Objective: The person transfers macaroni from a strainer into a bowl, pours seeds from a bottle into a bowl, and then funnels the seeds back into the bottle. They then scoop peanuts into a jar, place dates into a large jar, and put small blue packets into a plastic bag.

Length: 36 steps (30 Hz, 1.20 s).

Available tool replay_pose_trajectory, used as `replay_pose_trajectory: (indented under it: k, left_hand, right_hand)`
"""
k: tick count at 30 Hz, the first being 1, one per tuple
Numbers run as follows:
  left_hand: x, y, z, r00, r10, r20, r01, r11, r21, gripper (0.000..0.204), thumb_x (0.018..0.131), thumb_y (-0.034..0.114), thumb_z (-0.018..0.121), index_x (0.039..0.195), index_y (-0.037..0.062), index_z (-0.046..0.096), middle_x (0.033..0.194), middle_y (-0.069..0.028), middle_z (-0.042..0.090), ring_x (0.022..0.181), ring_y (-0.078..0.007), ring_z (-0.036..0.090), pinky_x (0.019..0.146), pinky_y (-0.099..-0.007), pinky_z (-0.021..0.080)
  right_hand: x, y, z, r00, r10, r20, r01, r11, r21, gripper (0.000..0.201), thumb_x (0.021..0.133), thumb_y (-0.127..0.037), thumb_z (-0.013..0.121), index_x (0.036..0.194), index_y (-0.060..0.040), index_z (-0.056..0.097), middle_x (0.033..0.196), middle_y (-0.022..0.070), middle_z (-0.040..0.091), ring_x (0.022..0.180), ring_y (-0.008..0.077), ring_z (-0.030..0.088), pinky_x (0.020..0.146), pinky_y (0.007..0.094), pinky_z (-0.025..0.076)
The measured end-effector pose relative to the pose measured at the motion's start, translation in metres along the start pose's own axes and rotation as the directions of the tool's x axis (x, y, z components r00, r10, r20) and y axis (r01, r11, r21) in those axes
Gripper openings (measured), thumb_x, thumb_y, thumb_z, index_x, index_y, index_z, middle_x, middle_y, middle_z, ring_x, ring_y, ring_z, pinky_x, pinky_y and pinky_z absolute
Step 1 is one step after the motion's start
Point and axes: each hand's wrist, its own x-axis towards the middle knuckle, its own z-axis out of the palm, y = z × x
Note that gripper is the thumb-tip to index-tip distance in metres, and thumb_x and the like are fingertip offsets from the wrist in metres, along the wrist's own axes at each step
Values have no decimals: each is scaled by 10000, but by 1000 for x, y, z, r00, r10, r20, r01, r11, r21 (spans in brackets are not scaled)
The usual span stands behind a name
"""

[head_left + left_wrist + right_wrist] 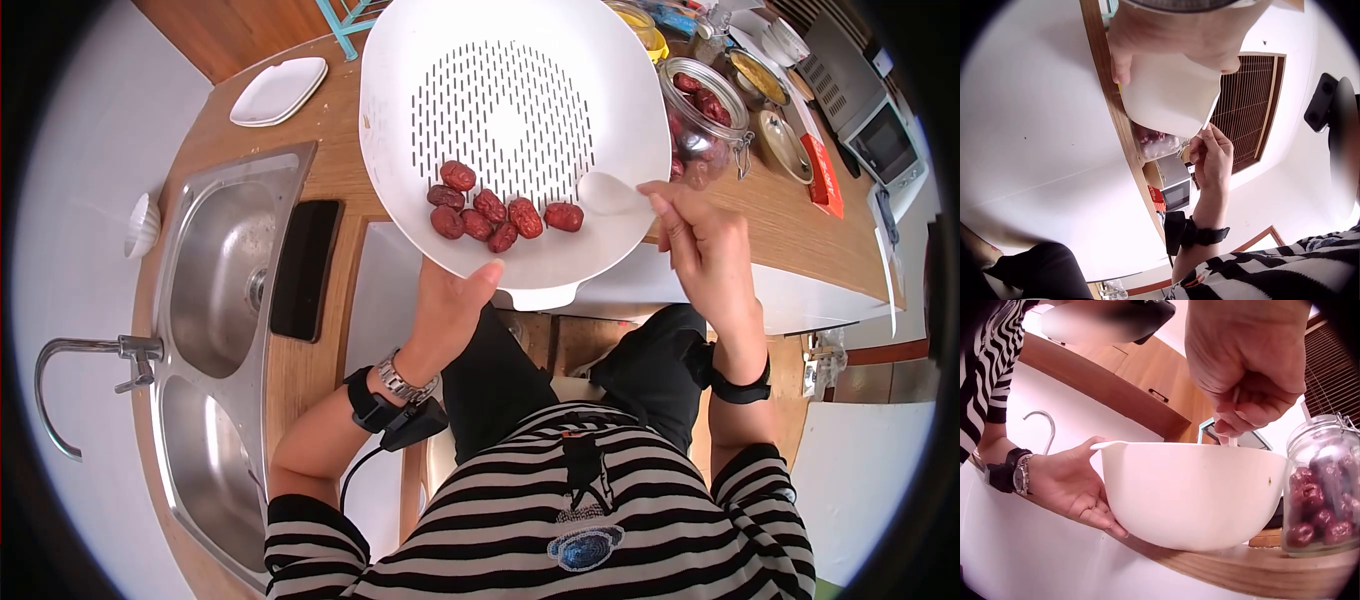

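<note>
A white colander (630, 110) with a slotted bottom stands at the counter's edge. Several wrinkled red dates (490, 206) lie together inside it, on the side nearest me. My left hand (450, 312) holds the near rim, its thumb up by the edge and the fingers spread along the outer wall, as the right wrist view shows. Between thumb and fingers, my right hand (705, 240) pinches a white spoon (606, 194), whose bowl is inside the colander just right of the dates. In the right wrist view the colander wall hides the spoon's lower part.
An open glass jar (705, 135) of dates stands right of the colander, with a lid (783, 145) and a red packet (824, 178) beyond. At left are a double sink (215, 270), a black phone (307, 270) and white dishes (279, 91). A microwave (878, 135) sits far right.
</note>
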Motion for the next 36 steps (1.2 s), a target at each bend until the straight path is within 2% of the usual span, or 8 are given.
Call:
replay_pose_trajectory:
  k: [4, 6, 8, 12, 15, 22, 27, 36]
  left_hand:
    - [0, 7, 0, 999, -31, 17, 31, 999, 37, 426, 817, 259, 441, 1104, -42, 347, 952, -62, 467, 755, -73, 457, 589, -194, 375]
    - [0, 9, 0, 999, -39, 21, 38, 997, 62, 429, 814, 260, 442, 1103, -42, 346, 950, -61, 467, 756, -71, 455, 586, -191, 371]
    - [1, 9, 0, 995, -93, 19, 94, 991, -98, 510, 761, 95, 524, 1172, -45, 256, 1133, -118, 378, 1021, -153, 407, 863, -292, 352]
    - [1, 7, 1, 999, 16, 33, -12, 995, -103, 510, 756, 84, 528, 1169, -43, 256, 1126, -113, 381, 1021, -153, 406, 868, -295, 350]
    - [0, 7, 1, 998, 17, 62, -11, 994, -109, 523, 755, 80, 532, 1175, -39, 243, 1137, -113, 369, 1030, -153, 400, 873, -297, 346]
    - [-1, 4, 1, 998, 1, 57, 7, 990, -139, 560, 757, 77, 537, 1197, -31, 207, 1165, -116, 335, 1056, -156, 375, 897, -302, 325]
    - [0, 5, 3, 999, -14, 51, 23, 983, -180, 566, 754, 69, 538, 1200, -31, 203, 1168, -118, 332, 1070, -159, 363, 909, -307, 314]
    - [2, 10, 4, 997, 8, 81, 6, 985, -174, 552, 740, 77, 551, 1177, -36, 232, 1158, -119, 353, 1056, -162, 390, 904, -312, 325]
  right_hand:
    - [-7, -2, 8, 991, 36, 125, -53, 990, 129, 119, 795, -61, 498, 864, -11, 581, 482, 105, 464, 414, 179, 482, 432, 269, 386]
    - [-10, -5, 11, 967, 146, 207, -197, 946, 256, 137, 812, -80, 485, 870, 1, 580, 471, 83, 451, 408, 130, 467, 416, 261, 372]
    - [-12, -5, 13, 958, 195, 208, -251, 922, 294, 148, 821, -89, 477, 875, 2, 581, 468, 66, 448, 404, 105, 454, 405, 249, 364]
    - [-14, -12, 13, 899, 331, 285, -423, 823, 380, 178, 843, -108, 456, 892, 9, 581, 477, 35, 455, 389, 63, 428, 381, 210, 353]
    - [-20, -14, 15, 878, 330, 348, -466, 756, 460, 187, 849, -112, 448, 906, 12, 576, 494, 26, 464, 375, 59, 416, 371, 189, 350]
    - [-24, -21, 19, 871, 336, 359, -483, 719, 500, 201, 856, -113, 435, 915, 32, 562, 514, 29, 481, 410, 63, 476, 394, 179, 395]
    - [-22, -19, 20, 845, 334, 418, -534, 585, 610, 240, 870, -154, 414, 957, 30, 542, 566, 46, 512, 438, 80, 508, 408, 184, 432]
    - [-32, -7, 27, 844, 355, 402, -529, 421, 737, 289, 875, -209, 408, 971, 30, 539, 579, 48, 534, 437, 83, 511, 394, 175, 414]
